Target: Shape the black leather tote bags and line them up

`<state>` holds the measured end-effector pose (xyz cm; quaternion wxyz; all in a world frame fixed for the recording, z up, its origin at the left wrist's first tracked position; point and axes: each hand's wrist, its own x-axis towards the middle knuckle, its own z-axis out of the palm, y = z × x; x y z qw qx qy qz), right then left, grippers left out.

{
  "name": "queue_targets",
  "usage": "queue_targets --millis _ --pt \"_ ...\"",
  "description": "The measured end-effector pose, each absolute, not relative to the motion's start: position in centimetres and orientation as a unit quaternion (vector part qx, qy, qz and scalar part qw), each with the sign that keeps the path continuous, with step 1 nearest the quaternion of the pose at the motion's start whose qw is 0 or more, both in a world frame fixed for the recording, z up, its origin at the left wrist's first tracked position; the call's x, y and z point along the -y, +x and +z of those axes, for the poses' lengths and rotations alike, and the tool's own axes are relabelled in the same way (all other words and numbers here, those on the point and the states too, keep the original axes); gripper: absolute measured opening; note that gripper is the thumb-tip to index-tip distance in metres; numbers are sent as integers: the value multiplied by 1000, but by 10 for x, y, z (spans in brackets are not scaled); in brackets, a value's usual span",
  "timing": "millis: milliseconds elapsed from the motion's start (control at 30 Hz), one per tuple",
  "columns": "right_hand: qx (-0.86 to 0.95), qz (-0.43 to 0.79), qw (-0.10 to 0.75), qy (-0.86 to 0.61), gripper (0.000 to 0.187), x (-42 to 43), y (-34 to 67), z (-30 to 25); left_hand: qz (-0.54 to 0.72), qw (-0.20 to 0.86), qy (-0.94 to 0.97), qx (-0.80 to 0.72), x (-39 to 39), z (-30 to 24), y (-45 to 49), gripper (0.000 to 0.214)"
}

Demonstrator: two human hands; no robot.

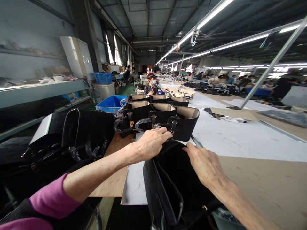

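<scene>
A black handbag [172, 182] stands open in front of me at the near edge of the worktable [240, 137]. My left hand [151, 142] rests on the bag's far rim, fingers curled over the edge. My right hand [203, 163] lies on the right side of the rim, fingers bent down onto it. Just beyond stand several black handbags with tan lining [165, 116] in rows, their handles wrapped in clear plastic.
A pile of black bags and plastic wrap [72, 140] fills the left side. A blue bin [110, 103] sits behind it, with shelves [43, 91] along the left wall. Other people work at tables far back. Brown board [271, 182] covers the table at right.
</scene>
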<state>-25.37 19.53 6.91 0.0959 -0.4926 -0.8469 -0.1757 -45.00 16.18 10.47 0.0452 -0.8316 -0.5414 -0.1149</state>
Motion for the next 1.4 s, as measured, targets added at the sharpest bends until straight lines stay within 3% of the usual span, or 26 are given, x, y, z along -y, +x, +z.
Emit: queue_targets --millis 133,333,533,1033,1400 --pt "843 -154 86 -508 17 -197 -253 70 -109 41 -843 526 -162 105 -446 25" --pt "839 -136 81 -522 19 -197 -251 72 -95 14 -862 498 -165 103 -443 31" --pt "839 -132 91 -519 18 -195 -250 74 -95 24 -851 515 -166 99 -442 8" --pt "841 -136 114 -511 17 -191 -256 74 -257 17 -766 588 -166 84 -450 11" --pt "884 -69 131 -444 18 -207 -278 86 -282 -26 -747 602 -169 84 -453 10"
